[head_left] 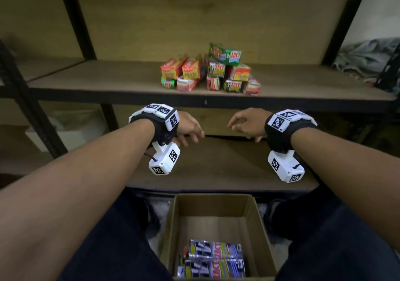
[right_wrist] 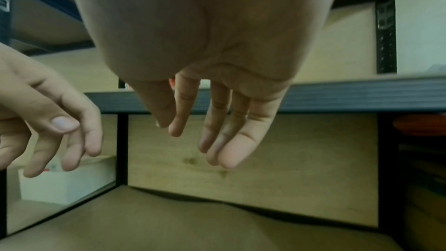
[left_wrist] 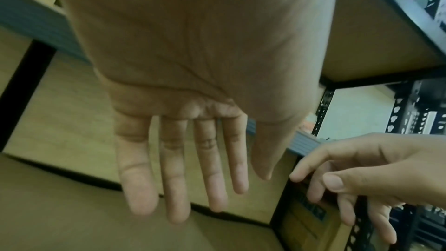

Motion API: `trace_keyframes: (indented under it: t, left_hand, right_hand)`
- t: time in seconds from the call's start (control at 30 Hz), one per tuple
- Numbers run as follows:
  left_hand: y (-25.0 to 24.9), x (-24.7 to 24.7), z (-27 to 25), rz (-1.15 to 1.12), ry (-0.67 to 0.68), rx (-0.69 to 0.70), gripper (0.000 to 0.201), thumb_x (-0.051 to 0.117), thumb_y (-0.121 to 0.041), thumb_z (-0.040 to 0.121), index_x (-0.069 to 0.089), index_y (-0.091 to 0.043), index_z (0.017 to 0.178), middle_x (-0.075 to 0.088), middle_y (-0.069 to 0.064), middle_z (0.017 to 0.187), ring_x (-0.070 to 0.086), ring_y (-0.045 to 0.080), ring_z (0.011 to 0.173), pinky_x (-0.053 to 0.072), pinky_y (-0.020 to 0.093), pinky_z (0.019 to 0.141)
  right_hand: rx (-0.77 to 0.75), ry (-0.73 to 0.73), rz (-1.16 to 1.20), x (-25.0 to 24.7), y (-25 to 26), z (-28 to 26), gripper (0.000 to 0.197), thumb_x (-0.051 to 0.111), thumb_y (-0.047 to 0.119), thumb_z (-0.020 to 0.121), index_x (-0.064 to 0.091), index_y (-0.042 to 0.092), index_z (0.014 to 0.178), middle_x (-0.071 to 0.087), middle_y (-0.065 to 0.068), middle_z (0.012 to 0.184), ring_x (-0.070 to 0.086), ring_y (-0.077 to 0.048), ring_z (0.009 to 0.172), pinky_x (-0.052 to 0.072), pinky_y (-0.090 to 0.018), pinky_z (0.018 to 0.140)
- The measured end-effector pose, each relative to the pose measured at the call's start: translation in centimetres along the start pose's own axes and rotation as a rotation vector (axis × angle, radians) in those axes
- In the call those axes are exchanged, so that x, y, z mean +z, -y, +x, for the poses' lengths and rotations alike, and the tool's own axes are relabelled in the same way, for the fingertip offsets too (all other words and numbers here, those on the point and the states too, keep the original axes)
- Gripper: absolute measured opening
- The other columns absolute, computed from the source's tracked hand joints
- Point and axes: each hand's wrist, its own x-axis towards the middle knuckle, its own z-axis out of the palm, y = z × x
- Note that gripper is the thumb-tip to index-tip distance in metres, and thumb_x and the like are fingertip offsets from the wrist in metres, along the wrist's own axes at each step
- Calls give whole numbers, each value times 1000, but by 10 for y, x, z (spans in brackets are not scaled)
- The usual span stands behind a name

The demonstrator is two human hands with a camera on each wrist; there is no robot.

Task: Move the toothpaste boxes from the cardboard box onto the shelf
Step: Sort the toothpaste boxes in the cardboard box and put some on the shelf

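Several toothpaste boxes (head_left: 211,73), red, yellow and green, lie heaped on the wooden shelf (head_left: 108,79) in the head view. Below, between my knees, an open cardboard box (head_left: 255,222) holds more toothpaste boxes (head_left: 213,259) at its near end. My left hand (head_left: 190,129) and right hand (head_left: 242,125) hang empty side by side below the shelf's front edge, over the lower shelf board. The left wrist view shows my left hand (left_wrist: 190,169) with straight fingers. My right hand (right_wrist: 212,127) has loose, relaxed fingers and nothing in them.
Black metal uprights (head_left: 73,19) frame the shelf on both sides. A crumpled grey cloth (head_left: 365,60) lies at the shelf's far right. A white box (head_left: 65,129) sits low on the left behind the frame. The lower shelf board (head_left: 216,164) is bare wood.
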Motion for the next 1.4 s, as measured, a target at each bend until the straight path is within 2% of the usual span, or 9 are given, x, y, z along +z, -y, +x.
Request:
trace_keyframes:
  t: [0.23, 0.43, 0.53, 0.63, 0.77, 0.97, 1.1, 1.23, 1.4]
  left_hand:
    - [51, 73, 43, -52, 107, -89, 25, 57, -24, 96, 66, -14, 117, 68, 8, 109, 64, 22, 69, 46, 18, 39]
    - [105, 137, 75, -187, 204, -217, 24, 56, -20, 95, 66, -11, 115, 61, 6, 95, 61, 15, 55, 46, 17, 39]
    - [137, 173, 85, -246, 251, -316, 27, 59, -19, 96, 63, -6, 119, 62, 11, 103, 60, 15, 55, 45, 17, 37]
    - [167, 205, 91, -275, 315, -408, 39, 62, -24, 95, 57, -5, 128, 67, 12, 115, 63, 19, 62, 53, 22, 44]
    - [188, 234, 99, -296, 361, -510, 38, 60, -26, 97, 56, -8, 130, 63, 8, 123, 61, 16, 71, 54, 29, 61]
    - [200, 259, 118, -299, 320, -524, 40, 62, -33, 94, 62, -6, 123, 63, 8, 98, 58, 25, 80, 48, 32, 75]
    - [209, 269, 126, -311, 339, -535, 47, 56, -44, 96, 61, -7, 125, 64, 12, 124, 59, 33, 115, 48, 40, 98]
    - [217, 283, 135, -342, 319, -560, 33, 56, -37, 97, 61, -8, 112, 59, 12, 107, 59, 24, 81, 49, 33, 77]
    - [226, 290, 138, -223, 339, -544, 19, 53, -38, 97, 53, -19, 99, 54, 7, 102, 53, 24, 91, 49, 39, 93]
  right_hand:
    - [29, 185, -71, 100, -44, 21, 20, 55, 26, 96, 69, 31, 109, 61, 13, 91, 55, -4, 63, 48, -12, 51]
    - [79, 344, -121, 196, -78, 28, 24, 52, 22, 95, 71, 34, 103, 61, 9, 95, 56, -9, 80, 41, -19, 67]
    - [134, 468, 48, 247, -94, 25, 24, 49, 11, 98, 70, 20, 103, 60, 3, 81, 55, -3, 53, 39, -10, 42]
    - [173, 524, 47, 289, -109, 22, 17, 58, 19, 94, 72, 25, 102, 62, 4, 94, 57, -9, 66, 42, -9, 46]
    - [249, 649, 49, 334, -126, 19, 16, 67, 30, 85, 69, 37, 100, 64, 7, 105, 62, -15, 93, 50, -22, 82]
    - [172, 822, 5, 371, -133, 21, 57, 72, 46, 82, 54, 30, 134, 53, 1, 138, 54, -22, 121, 44, -29, 95]
    - [173, 782, 56, 385, -139, 22, 56, 77, 40, 78, 59, 26, 130, 58, 2, 134, 56, -19, 118, 43, -24, 90]
    - [293, 751, 222, 388, -148, 24, 53, 86, 29, 71, 68, 24, 121, 66, 6, 125, 60, -13, 111, 42, -18, 84]
    - [418, 682, 399, 384, -166, 24, 57, 89, 26, 69, 69, 23, 122, 66, 3, 125, 60, -11, 106, 44, -20, 83]
